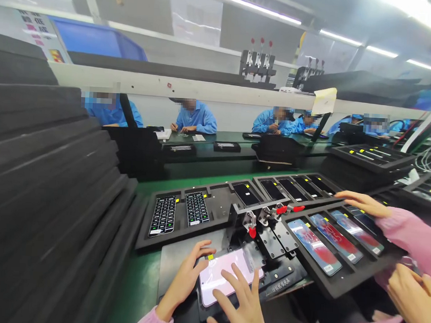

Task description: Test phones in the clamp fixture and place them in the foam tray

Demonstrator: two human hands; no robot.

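Observation:
A phone (216, 282) with a lit pale pink screen and a yellow tab lies in a black fixture (276, 275) with metal plates and red-tipped clamps. My left hand (187, 274) is at the phone's upper left corner, fingers apart, its fingertips near the yellow tab. Over the phone's lower right part my right hand (242, 300) is spread, fingertips on or just above the screen; contact cannot be made out. Neither hand is wrapped round anything.
Behind the fixture lies a foam tray (218, 202) with phones. Another phone tray (342, 284) is at the right, where a co-worker's hands (365, 204) reach in. Stacked black foam trays (48, 172) rise at the left. People in blue sit across the bench.

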